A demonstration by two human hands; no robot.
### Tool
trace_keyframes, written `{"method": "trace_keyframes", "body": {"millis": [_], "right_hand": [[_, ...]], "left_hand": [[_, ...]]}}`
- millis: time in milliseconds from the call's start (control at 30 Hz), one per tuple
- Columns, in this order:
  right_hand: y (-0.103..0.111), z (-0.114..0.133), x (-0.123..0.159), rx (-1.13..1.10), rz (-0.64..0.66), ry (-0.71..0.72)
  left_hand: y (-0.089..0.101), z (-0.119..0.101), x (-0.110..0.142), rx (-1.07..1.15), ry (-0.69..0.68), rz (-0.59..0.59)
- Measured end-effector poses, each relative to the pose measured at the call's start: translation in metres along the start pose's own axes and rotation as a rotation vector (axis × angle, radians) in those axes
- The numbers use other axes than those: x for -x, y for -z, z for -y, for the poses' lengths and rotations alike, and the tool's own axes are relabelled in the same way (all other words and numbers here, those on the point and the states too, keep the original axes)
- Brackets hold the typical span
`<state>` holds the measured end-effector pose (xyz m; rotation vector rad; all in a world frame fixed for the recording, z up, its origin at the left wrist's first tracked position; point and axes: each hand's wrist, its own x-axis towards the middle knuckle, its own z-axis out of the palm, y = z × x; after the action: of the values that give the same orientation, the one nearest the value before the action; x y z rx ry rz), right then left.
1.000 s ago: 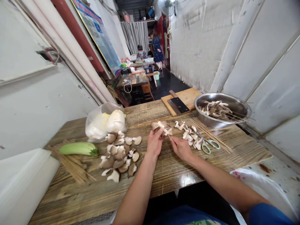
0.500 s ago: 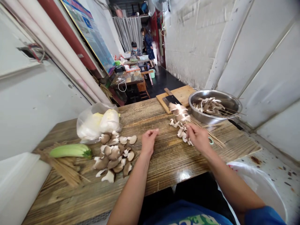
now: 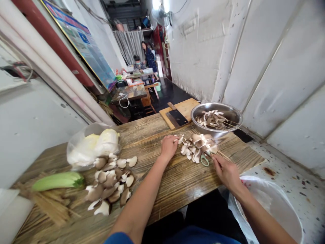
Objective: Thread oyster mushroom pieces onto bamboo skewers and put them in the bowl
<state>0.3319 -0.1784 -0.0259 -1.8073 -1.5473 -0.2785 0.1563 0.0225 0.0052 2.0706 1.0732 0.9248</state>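
Note:
In my right hand (image 3: 227,171) is the end of a mushroom skewer (image 3: 205,143), threaded with brown and white oyster mushroom pieces. It is held low over a bundle of bamboo sticks (image 3: 223,156). My left hand (image 3: 169,147) is closed, its fingertips at an oyster mushroom piece (image 3: 180,139) on the left edge of a small heap of torn mushrooms (image 3: 188,149). A green loop handle (image 3: 204,160), apparently of scissors, lies between the heap and my right hand. A larger pile of oyster mushrooms (image 3: 109,181) spreads left of my left forearm.
A steel bowl (image 3: 194,123) with mushroom skewers stands back right, beside a cutting board (image 3: 191,104) bearing a cleaver (image 3: 179,117). Bagged cabbages (image 3: 108,140), a green gourd (image 3: 58,180) and loose sticks (image 3: 52,206) lie left. A lined bin (image 3: 276,203) is at right. Two people are far back.
My right hand has lowered the mushroom skewer toward the table, nearer me. My left hand has moved right to the small mushroom heap. The view has shifted, and the standing person has turned.

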Motion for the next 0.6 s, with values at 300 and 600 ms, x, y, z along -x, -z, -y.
{"method": "trace_keyframes", "body": {"millis": [300,600], "right_hand": [[0.001,-0.006,0.023,0.017,0.010,-0.043],[-0.002,-0.002,0.025,-0.059,0.000,-0.122]], "left_hand": [[-0.020,0.000,-0.044,-0.219,-0.052,0.136],[-0.040,-0.004,-0.041,-0.371,0.020,0.235]]}}
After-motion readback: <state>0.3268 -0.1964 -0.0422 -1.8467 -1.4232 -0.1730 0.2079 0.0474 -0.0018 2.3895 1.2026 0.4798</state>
